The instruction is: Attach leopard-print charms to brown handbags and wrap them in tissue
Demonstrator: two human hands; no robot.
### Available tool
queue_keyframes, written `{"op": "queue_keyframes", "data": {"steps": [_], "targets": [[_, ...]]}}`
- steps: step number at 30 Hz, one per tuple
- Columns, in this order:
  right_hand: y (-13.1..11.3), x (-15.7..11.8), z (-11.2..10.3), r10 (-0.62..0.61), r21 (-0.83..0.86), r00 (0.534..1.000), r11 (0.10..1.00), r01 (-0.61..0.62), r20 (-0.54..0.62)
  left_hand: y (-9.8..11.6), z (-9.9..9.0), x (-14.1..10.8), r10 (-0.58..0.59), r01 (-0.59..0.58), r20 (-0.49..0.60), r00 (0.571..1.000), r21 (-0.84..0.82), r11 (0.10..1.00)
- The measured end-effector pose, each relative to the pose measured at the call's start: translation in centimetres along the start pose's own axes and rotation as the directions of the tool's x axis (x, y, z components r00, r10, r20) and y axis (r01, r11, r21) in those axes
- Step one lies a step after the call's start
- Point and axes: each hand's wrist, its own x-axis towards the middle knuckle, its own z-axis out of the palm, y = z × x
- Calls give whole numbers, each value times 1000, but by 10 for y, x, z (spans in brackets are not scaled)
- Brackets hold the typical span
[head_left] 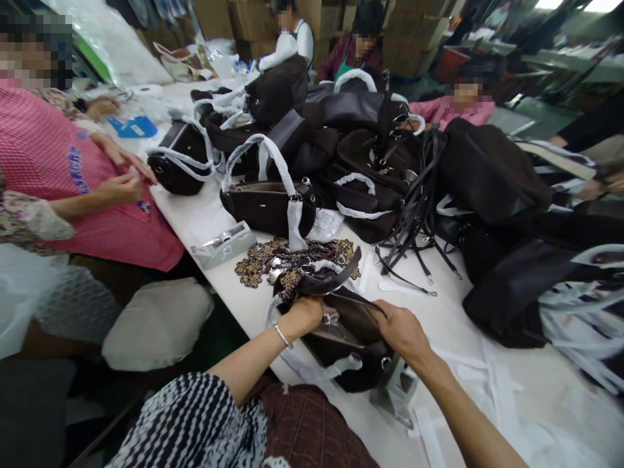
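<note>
A dark brown handbag (pixel 355 370) lies open in front of me, its handle wrapped in white paper. My right hand (pixel 402 328) pinches the bag's upper rim on the right side. At the left of the opening, my left hand (pixel 305 315) is curled, with its fingertips partly hidden inside the bag; a small shiny piece in clear wrap (pixel 331 316) shows beside it. A dark leather flap (pixel 336 276) sticks up above the opening. Just beyond lies a pile of patterned flower-shaped charms (pixel 251 263) with metal parts.
Many dark handbags (pixel 361 110) are heaped across the white table (pixel 229 286). Thin black straps (pixel 419 195) hang in a bundle on the right. A grey tape dispenser (pixel 224 244) stands left, another (pixel 397 390) near my right wrist. Co-workers sit around; one in a pink checked apron (pixel 97 201) is at left.
</note>
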Motion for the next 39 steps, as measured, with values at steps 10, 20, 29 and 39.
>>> {"op": "queue_keyframes", "data": {"steps": [10, 20, 29, 39], "targets": [[10, -11, 0, 146, -146, 989, 979, -144, 4, 25, -35, -67, 269, -283, 89, 959, 321, 904], [-29, 9, 8, -440, 16, 850, 886, 464, -290, -11, -49, -94, -3, 123, -546, 838, 183, 975], [-79, -19, -27, -375, 37, 923, 925, 379, -80, -34, -85, -70, -245, 244, -301, 922, -41, 969], [-175, -68, 47, -600, 352, 794, 766, 537, 96, -38, -161, -18, -165, 152, -113, 980, -117, 981]]}}
